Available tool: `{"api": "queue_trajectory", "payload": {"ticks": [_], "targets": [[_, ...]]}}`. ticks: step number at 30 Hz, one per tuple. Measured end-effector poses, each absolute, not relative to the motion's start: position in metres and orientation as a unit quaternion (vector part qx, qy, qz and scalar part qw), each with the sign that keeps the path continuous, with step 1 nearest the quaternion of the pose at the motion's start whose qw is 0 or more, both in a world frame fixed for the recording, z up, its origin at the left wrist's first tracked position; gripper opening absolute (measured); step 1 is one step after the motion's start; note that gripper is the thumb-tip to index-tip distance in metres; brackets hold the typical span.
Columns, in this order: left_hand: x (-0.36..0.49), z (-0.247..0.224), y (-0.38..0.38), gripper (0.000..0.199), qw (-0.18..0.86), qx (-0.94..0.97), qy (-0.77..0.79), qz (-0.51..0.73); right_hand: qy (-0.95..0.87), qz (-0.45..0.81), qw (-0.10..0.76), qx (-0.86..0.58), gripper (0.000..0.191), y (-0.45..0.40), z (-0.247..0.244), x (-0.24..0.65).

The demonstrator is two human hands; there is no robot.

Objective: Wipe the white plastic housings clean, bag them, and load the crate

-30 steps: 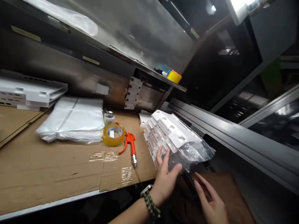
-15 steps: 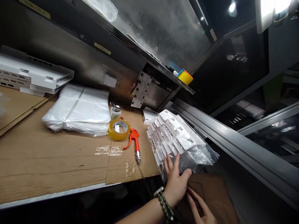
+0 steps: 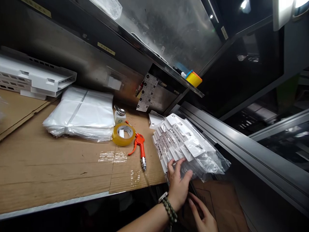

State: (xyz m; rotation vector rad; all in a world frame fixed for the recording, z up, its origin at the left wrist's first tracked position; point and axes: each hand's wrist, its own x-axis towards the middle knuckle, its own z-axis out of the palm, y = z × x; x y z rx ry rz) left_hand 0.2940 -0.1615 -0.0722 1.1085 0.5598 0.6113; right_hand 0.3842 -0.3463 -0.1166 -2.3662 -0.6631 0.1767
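Touching bagged parts (image 3: pixel 184 137), left hand (image 3: pixel 178 187) arched

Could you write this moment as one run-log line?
left hand: touching near edge of bagged white parts | right hand: lower in view, grip unclear | cardboard: orange air gun beside yellow tape roll

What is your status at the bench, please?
Left hand open against the stack of clear-bagged white slotted plastic parts. Right hand close by the left, grip hidden. Orange pistol-shaped air gun left of stack, not blocking.
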Motion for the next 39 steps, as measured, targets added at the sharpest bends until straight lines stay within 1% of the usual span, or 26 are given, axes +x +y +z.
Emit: {"api": "queue_trajectory", "payload": {"ticks": [6, 10, 14, 18, 22, 30, 34, 39], "targets": [[0.295, -0.069, -0.171, 0.053, 0.769, 0.525, 0.254, 0.262, -0.266, 0.043, 0.341, -0.901, 0.067, -0.348, -0.12, 0.385], [0.296, -0.068, -0.178, 0.059, 0.771, 0.532, 0.247, 0.249, -0.264, 0.038, 0.321, -0.909, 0.063, -0.36, -0.119, 0.389], [0.294, -0.064, -0.182, 0.067, 0.759, 0.538, 0.248, 0.268, -0.205, -0.009, 0.326, -0.923, 0.061, -0.362, -0.099, 0.39], [0.291, -0.054, -0.183, 0.079, 0.74, 0.547, 0.242, 0.306, -0.223, -0.042, 0.347, -0.91, 0.057, -0.344, -0.078, 0.383], [0.29, -0.047, -0.181, 0.078, 0.748, 0.544, 0.237, 0.298, -0.26, -0.062, 0.333, -0.904, 0.058, -0.331, -0.079, 0.377], [0.291, -0.054, -0.178, 0.074, 0.759, 0.535, 0.259, 0.266, -0.26, -0.04, 0.319, -0.911, 0.059, -0.343, -0.101, 0.376], [0.294, -0.058, -0.179, 0.072, 0.748, 0.547, 0.263, 0.269, -0.255, -0.033, 0.323, -0.911, 0.06, -0.344, -0.1, 0.369], [0.297, -0.068, -0.179, 0.065, 0.748, 0.543, 0.272, 0.267, -0.251, -0.015, 0.333, -0.909, 0.056, -0.34, -0.099, 0.364]]}}
